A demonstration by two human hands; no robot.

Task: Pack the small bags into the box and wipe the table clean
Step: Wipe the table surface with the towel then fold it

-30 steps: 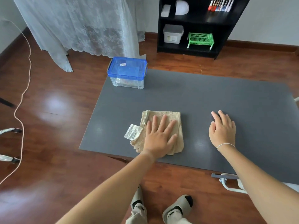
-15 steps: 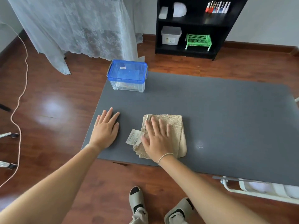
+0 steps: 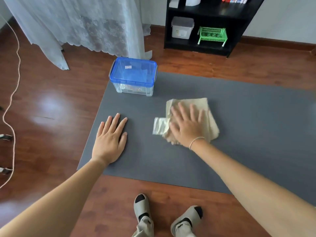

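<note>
The right hand lies flat with fingers spread on a folded beige cloth, pressing it against the dark grey bench; hand and cloth are blurred. A thin band circles that wrist. A pale tag sticks out from under the cloth at its 9 o'clock edge, lying flat on the bench.

The left hand rests palm down on the bare bench, fingers open and slightly fanned, holding nothing — it sits at 9 o'clock from the cloth, apart from it, near the bench's left edge.

The box stands at the bench's far left corner, at 11 o'clock from the cloth and well apart from both hands. It is clear plastic with a blue lid closed on top; some contents show faintly through the wall, too dim to make out.

Beyond the bench, at 12 o'clock, a black shelf holds a green basket — beside it a white bin. A lace curtain hangs at 10 o'clock.
</note>
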